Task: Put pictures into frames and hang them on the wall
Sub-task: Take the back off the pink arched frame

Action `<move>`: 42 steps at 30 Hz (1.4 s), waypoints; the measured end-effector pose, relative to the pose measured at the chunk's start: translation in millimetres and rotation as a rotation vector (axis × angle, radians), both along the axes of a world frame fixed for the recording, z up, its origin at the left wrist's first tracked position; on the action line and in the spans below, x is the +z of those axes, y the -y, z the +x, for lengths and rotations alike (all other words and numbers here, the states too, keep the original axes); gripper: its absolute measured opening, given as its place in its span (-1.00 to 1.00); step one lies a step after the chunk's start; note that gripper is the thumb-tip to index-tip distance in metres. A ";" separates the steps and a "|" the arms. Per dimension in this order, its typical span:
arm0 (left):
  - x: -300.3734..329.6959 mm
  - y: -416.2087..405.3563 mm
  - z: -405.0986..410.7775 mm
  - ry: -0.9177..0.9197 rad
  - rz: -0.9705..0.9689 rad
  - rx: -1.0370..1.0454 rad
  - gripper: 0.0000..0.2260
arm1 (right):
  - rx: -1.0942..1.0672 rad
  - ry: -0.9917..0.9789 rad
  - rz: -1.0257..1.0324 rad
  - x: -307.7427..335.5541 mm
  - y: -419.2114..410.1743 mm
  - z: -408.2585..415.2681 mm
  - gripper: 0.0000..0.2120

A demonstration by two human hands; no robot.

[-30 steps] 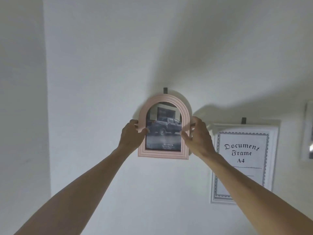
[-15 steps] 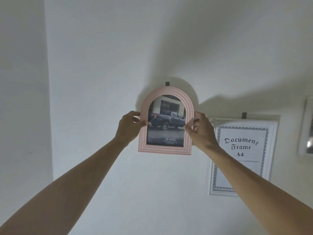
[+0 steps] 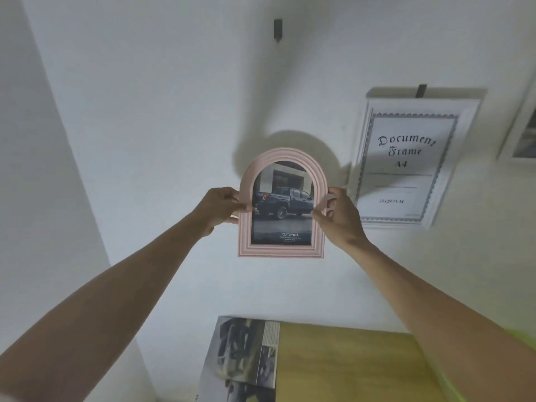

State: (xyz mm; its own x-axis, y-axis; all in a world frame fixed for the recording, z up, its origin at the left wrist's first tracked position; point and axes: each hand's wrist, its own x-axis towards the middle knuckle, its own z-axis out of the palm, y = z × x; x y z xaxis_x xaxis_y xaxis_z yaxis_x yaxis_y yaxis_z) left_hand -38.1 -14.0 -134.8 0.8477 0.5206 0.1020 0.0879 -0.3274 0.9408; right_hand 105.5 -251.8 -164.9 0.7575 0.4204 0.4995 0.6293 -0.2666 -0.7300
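Note:
A pink arched frame with a picture of a dark pickup truck is held upright in front of the white wall. My left hand grips its left edge, thumb on the front. My right hand grips its right edge the same way. A dark wall hook sticks out of the wall well above the frame, with nothing on it. The frame's back is hidden.
A white frame reading "Document Frame A4" hangs from its own hook to the right. Another white frame shows at the right edge. Below, a magazine page of cars lies on a yellow-wood table.
The pink frame has come away from the hook and now sits far below it, held out from the wall. The view has tilted down, bringing the table and magazine into sight.

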 end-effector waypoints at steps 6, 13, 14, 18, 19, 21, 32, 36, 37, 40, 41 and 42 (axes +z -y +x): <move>-91.1 21.6 -9.6 -0.140 -0.129 0.009 -0.79 | -0.064 -0.185 -0.123 -81.9 22.7 -21.9 -0.56; -187.0 62.5 -31.3 -0.289 -0.292 0.021 -0.86 | -0.142 -0.442 -0.276 -179.1 56.5 -52.4 -0.48; -196.5 67.2 -34.2 -0.301 -0.308 0.027 -0.86 | -0.153 -0.482 -0.285 -189.3 60.4 -56.6 -0.48; -234.9 78.6 -46.8 -0.324 -0.371 0.048 -0.84 | -0.190 -0.599 -0.294 -219.2 71.1 -71.9 -0.49; -242.3 80.8 -49.7 -0.325 -0.369 0.049 -0.83 | -0.195 -0.619 -0.302 -223.2 73.0 -75.2 -0.48; -252.1 86.2 -55.4 -0.312 -0.324 0.053 -0.80 | -0.199 -0.622 -0.355 -228.2 74.9 -80.4 -0.44; -257.1 163.5 -67.0 -0.140 0.245 0.041 -0.86 | -0.073 -0.780 -0.144 -175.2 27.2 -113.8 -0.52; -263.8 179.4 -68.0 -0.100 0.418 0.006 -0.83 | -0.117 -0.789 -0.099 -173.4 29.0 -104.3 -0.62; -265.9 179.7 -68.4 -0.069 0.446 -0.029 -0.80 | -0.121 -0.783 -0.099 -172.7 32.5 -100.7 -0.65; -269.8 172.6 -68.8 0.002 0.429 -0.101 -0.71 | -0.069 -0.807 -0.125 -167.7 47.5 -89.8 -0.71; -271.6 166.9 -68.8 0.003 0.400 -0.093 -0.71 | -0.031 -0.830 -0.127 -167.1 52.8 -85.7 -0.70; -272.8 160.1 -67.9 -0.006 0.372 -0.066 -0.72 | 0.007 -0.852 -0.132 -166.5 58.0 -82.0 -0.69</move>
State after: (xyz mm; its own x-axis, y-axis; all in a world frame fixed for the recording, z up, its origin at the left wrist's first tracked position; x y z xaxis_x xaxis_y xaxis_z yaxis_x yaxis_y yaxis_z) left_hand -106.0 -174.1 -407.6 0.8794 0.3929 0.2687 0.0600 -0.6516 0.7562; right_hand 23.5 -309.8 -331.4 0.8488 0.4413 -0.2911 -0.1168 -0.3806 -0.9174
